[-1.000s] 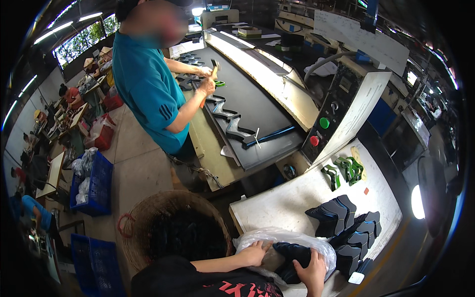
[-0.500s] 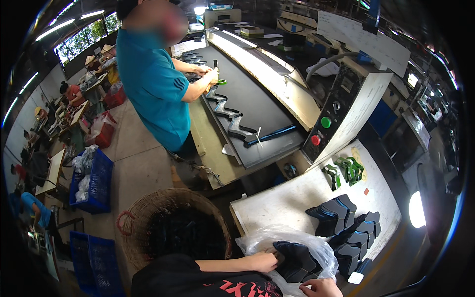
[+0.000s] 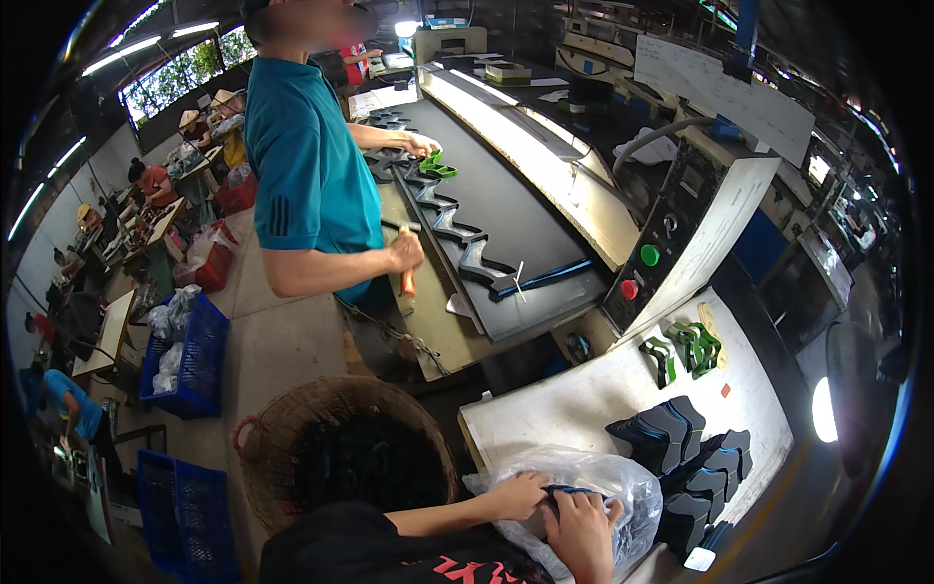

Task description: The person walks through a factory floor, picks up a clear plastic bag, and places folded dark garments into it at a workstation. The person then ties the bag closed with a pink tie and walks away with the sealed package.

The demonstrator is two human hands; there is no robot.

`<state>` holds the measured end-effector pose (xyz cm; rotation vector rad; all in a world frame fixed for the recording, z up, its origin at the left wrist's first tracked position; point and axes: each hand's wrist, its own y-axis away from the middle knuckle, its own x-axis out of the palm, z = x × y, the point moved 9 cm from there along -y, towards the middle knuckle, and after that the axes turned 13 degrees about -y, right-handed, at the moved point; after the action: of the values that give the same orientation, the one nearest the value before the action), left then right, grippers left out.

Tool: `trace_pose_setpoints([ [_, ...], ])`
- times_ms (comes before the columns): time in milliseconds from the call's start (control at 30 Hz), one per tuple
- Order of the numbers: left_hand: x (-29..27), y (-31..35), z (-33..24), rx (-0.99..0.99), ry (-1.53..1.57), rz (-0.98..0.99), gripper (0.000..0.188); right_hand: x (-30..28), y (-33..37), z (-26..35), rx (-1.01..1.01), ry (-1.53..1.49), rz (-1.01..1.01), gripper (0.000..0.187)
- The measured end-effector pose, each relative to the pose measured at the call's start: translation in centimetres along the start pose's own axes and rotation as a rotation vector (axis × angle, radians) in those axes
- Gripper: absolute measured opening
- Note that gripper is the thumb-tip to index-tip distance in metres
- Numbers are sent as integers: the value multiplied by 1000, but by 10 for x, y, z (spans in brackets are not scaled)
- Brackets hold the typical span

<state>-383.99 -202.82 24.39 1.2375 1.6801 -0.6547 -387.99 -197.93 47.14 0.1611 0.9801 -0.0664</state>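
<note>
Seemingly settling dark pieces inside the bag, with left hand at its mouth and right hand over the pieces. Cannot tell whether pinching or just pressing with either grip. Probably calls next for steadying the bag's mouth.

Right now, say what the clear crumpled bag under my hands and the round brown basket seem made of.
Clear crumpled bag: probably thin, glossy plastic, given its creases and highlights.
Round brown basket: matte woven cane or bamboo, perhaps; interlaced strips show.
</note>
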Motion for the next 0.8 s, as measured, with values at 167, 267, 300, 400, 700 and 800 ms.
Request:
trace_pose_setpoints([
  [167,29,-4,24,23,-72,83,95,74,-47,-45,-64,-300,226,26],
  [267,71,0,41,-95,25,445,123,129,-53,-83,-116,345,470,29],
  [300,77,-2,44,-127,45,497,124,138,-57,-92,-123,424,473,31],
  [400,82,-3,46,-129,10,571,116,152,-55,-99,-141,470,442,30],
  [700,80,-8,39,-129,-23,542,109,185,-17,-113,4,192,694,33],
  [800,80,-7,38,-147,-42,545,121,189,-6,-139,-53,273,825,26],
])
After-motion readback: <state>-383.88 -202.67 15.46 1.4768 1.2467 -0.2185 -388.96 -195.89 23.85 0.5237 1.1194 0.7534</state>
